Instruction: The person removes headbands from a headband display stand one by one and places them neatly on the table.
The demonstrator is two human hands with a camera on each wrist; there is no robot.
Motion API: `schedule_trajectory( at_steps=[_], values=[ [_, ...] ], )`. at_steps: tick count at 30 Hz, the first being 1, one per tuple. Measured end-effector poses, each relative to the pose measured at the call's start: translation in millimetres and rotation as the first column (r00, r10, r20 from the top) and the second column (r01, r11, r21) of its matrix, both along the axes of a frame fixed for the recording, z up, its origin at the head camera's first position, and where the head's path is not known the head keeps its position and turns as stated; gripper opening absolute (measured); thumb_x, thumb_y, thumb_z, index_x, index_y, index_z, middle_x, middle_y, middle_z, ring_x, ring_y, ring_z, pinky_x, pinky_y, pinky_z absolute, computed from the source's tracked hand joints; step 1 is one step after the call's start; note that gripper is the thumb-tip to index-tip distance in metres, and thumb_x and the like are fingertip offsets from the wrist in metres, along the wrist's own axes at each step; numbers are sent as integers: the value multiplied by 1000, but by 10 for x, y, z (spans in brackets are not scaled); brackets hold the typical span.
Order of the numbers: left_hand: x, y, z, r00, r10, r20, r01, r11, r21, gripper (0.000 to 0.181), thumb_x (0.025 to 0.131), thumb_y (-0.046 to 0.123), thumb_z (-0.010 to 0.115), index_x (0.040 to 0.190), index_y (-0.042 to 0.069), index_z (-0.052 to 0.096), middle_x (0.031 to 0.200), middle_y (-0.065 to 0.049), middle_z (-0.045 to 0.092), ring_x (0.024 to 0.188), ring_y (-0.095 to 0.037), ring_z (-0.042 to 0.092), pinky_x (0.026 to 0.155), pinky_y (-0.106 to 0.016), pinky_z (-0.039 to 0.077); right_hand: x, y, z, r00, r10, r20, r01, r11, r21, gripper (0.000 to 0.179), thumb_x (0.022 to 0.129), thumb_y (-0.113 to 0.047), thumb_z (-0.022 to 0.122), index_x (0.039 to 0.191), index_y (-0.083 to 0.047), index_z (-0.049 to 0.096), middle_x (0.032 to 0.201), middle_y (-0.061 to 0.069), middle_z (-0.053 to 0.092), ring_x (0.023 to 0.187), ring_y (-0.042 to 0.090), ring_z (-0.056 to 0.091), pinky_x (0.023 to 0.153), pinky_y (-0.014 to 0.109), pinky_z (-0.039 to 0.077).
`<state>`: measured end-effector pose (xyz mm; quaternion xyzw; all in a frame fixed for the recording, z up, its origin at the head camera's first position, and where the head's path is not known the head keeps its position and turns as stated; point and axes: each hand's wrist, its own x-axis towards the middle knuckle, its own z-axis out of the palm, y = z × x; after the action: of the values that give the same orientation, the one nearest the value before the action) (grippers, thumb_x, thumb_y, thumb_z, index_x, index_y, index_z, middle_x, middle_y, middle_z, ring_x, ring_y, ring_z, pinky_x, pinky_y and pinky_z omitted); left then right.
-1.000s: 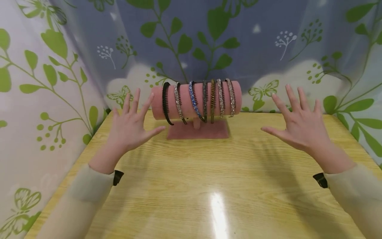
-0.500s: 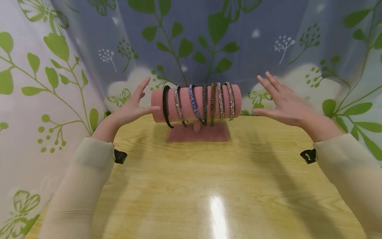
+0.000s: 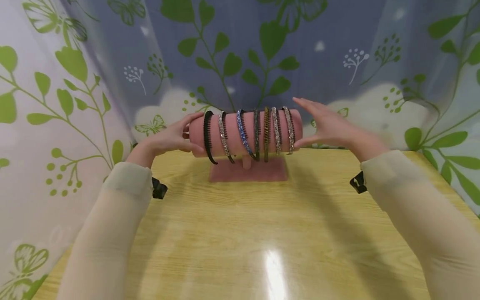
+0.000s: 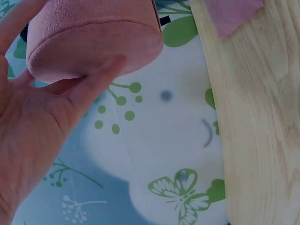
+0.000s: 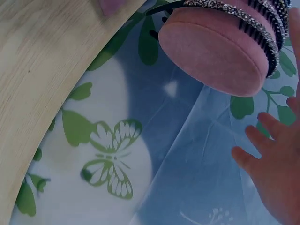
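Note:
A pink plush headband stand (image 3: 247, 170), a horizontal roll on a flat base, stands at the back of the table. Several headbands with comb teeth circle the roll: black (image 3: 207, 135), blue glitter (image 3: 241, 129), gold (image 3: 266, 133) and silvery (image 3: 289, 129) ones among them. My left hand (image 3: 170, 136) holds the roll's left end, thumb at the front and index finger on top; in the left wrist view the thumb crosses the end face (image 4: 93, 44). My right hand (image 3: 331, 127) is spread beside the right end, thumb close to it, fingers apart from the roll in the right wrist view.
The light wooden table (image 3: 225, 233) reaches toward me, with a bright reflection at the front. A blue and white curtain (image 3: 322, 71) printed with leaves and butterflies hangs right behind the stand. A similar pale curtain (image 3: 33, 166) borders the left side.
Both hands moved inward from spread positions at the sides to the roll's ends. The left took hold of its end; the right came up beside the other. The stand stayed in place.

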<state>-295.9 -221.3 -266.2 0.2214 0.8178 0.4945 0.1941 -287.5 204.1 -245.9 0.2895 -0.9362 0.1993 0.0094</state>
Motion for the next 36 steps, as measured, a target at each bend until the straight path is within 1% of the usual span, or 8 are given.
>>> schedule_trajectory(
  at_steps=[4,8,14,22,25,29,32,36],
  values=[
    [-14,10,-31,999,16,30,-18,999,40,97,85,-2,71,156,25,11,145,-18,31,125,-37,43,88,-48,48,-86,-80,-28,1000,3,23,-3,1000,-8,119,73,-40,86,158,-18,7,161,16,3,144,42,6,107,66,14],
    [-45,21,-54,999,44,29,-45,998,48,94,86,-3,69,154,26,13,144,-17,32,123,-36,44,86,-48,48,-165,-135,-82,999,22,46,-20,999,-34,120,72,-38,87,158,-17,6,161,15,2,144,41,4,108,64,12],
    [-71,35,-73,997,59,44,-60,998,21,93,86,-2,71,153,27,13,143,-17,32,122,-35,45,87,-51,48,-223,-183,-218,998,37,60,-35,999,-40,126,69,-36,90,158,-17,4,160,17,6,143,41,11,108,61,19],
    [-39,17,-54,996,69,50,-68,997,-19,94,86,3,72,153,30,11,147,-15,30,127,-34,42,89,-53,46,-257,-189,-284,999,47,8,-47,998,-31,125,67,-25,92,157,-11,7,157,22,13,139,46,21,105,61,26],
    [-38,14,-45,996,73,57,-71,997,-29,95,86,3,72,153,31,11,146,-15,30,126,-34,42,88,-52,46,-278,-185,-296,998,59,-9,-59,998,-23,125,65,-26,93,156,-8,8,158,21,11,139,46,20,107,59,24],
    [-36,-7,-36,995,76,59,-74,997,-35,95,86,3,72,153,31,10,147,-14,29,126,-34,42,88,-52,46,-312,-213,-327,997,71,-33,-71,997,17,129,63,-31,94,156,-9,6,160,18,4,141,44,15,107,59,25],
    [-35,0,-33,996,68,55,-66,997,-30,94,86,3,71,152,30,11,147,-14,29,127,-34,42,88,-54,45,-318,-216,-347,996,67,-60,-64,997,53,131,62,-34,94,155,-10,5,160,17,1,141,45,15,105,59,27],
    [-46,20,-44,997,65,48,-64,998,-22,94,86,2,72,152,29,11,148,-14,29,127,-35,43,90,-56,44,-327,-194,-355,992,71,-102,-66,997,51,129,62,-35,94,154,-8,9,160,16,5,142,43,16,109,57,22]
  ],
)
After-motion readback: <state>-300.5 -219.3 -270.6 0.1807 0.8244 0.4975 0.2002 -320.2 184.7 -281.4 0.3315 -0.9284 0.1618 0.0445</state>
